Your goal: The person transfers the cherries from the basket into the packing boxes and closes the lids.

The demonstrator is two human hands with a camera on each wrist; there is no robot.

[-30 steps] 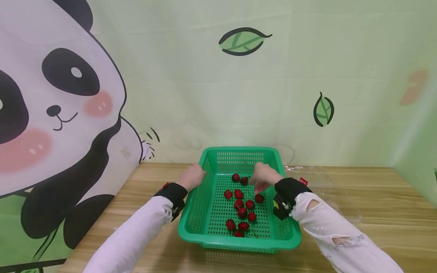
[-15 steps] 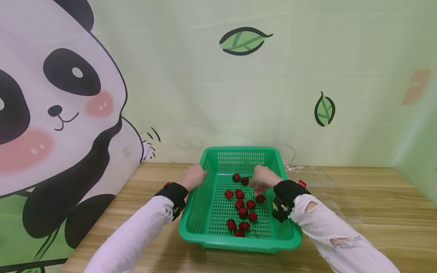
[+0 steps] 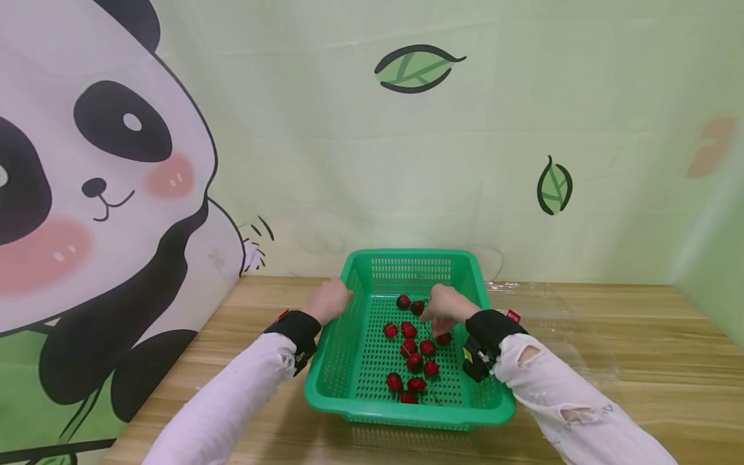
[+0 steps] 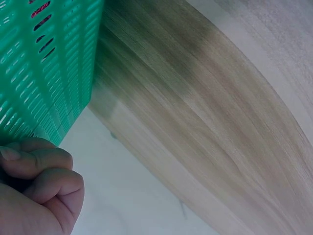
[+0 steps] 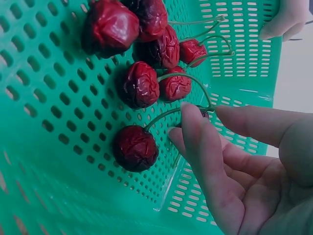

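Observation:
A green plastic basket (image 3: 418, 411) with slotted walls holds several dark red, wrinkled cherries (image 3: 414, 361) with thin stems. At its left rim, my left hand (image 3: 329, 301) grips the basket with curled fingers; in the left wrist view that hand (image 4: 41, 188) lies against the slotted outer wall. Inside, toward the right wall, is my right hand (image 3: 447, 305). Seen from the right wrist, its thumb and a finger pinch at the stem end (image 5: 208, 107) of a dark cherry (image 5: 136, 148), which lies on the basket's floor. Another curved stem meets the same fingertips.
To the right of the basket, a clear plastic container (image 3: 558, 323) lies on the wood-grain table (image 3: 651, 336). A pale green backdrop (image 3: 325, 161) with a panda print rises behind and at the left.
My right hand has lowered slightly inside the basket, its fingers coming closer to the cherry by the right wall. The left hand stays at the rim, and the basket has not moved noticeably.

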